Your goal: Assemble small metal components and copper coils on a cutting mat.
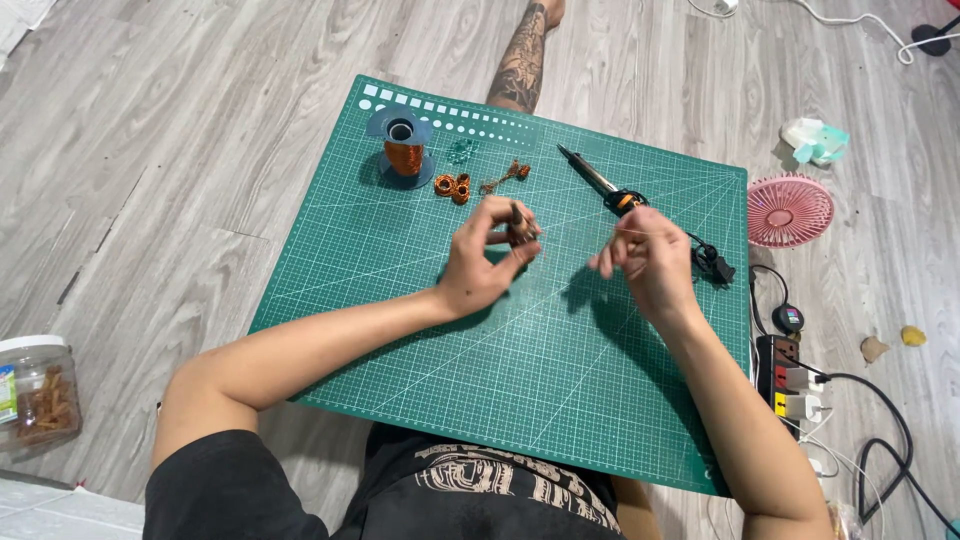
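Observation:
Above a green cutting mat, my left hand pinches a small brown ring-shaped core wound with copper wire. My right hand is a little to the right, its fingers pinched on a thin copper wire that runs toward the core. Both hands hover over the middle of the mat. A spool of copper wire stands at the mat's far left, with two small finished copper coils beside it.
A soldering iron lies on the mat's far side, with wire scraps near it. Right of the mat sit a pink round fan, a power strip and cables. A plastic jar stands at far left. A tattooed leg stretches beyond the mat.

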